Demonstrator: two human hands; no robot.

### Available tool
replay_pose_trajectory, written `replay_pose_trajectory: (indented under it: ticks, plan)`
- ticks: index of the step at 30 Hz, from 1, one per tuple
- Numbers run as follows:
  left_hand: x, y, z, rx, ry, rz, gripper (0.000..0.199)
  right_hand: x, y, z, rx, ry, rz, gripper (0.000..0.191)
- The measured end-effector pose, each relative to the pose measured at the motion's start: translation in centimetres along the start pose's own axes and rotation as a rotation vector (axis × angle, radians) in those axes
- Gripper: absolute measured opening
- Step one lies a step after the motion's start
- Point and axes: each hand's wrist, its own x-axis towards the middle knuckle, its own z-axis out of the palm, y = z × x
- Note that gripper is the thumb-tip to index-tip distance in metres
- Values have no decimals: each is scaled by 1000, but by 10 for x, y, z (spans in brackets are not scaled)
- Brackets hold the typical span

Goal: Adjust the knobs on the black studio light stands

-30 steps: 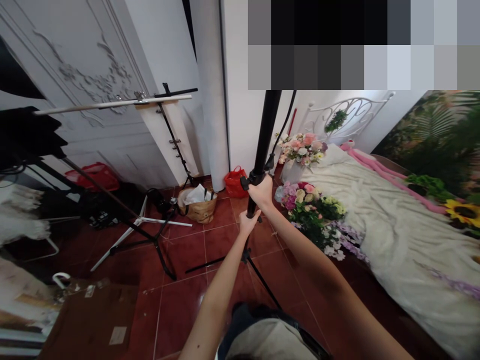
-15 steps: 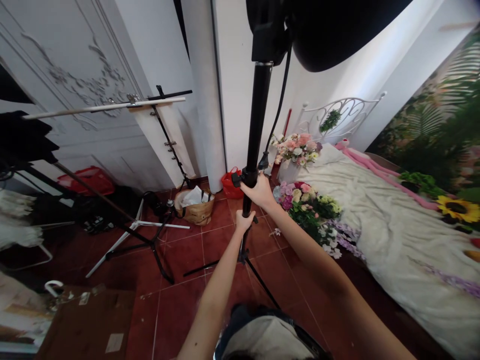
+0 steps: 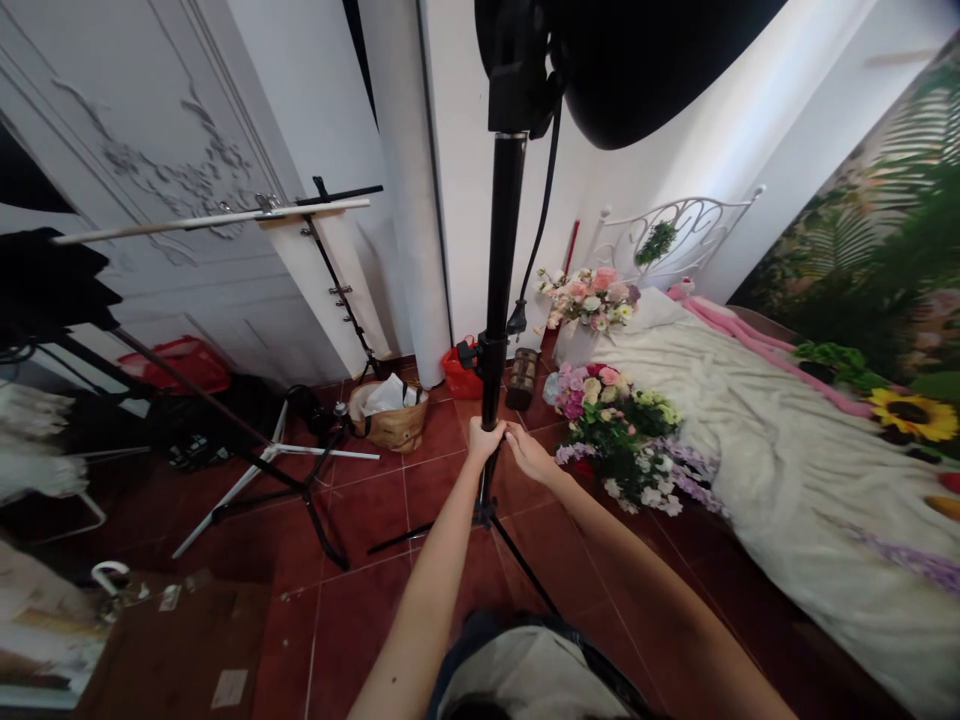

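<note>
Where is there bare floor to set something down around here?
Red floor tiles lie bare between the brown cardboard box and the left forearm, and again between the tan woven basket and the held black light stand. It's crowded along the cream-covered bed, by the colourful flower bunches, and around the white tripod legs.

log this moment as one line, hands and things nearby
left hand: wrapped around black stand | right hand: at the stand, beside left hand | nearby: hanging plug, flowers, brown bag

Dim red floor, brighter right-hand wall, soft stretched edges.
</note>
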Motion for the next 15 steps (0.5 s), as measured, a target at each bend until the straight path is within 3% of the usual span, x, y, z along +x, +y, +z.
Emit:
replay_pose_trajectory:
  ticks: [7, 15]
  plan:
    - [0, -2, 1, -11, -28, -15, 26, 25, 9, 19, 75, 133, 179, 35]
    - [2, -3, 0, 38, -15, 17, 24, 51, 16, 12, 211, 5, 540, 21]
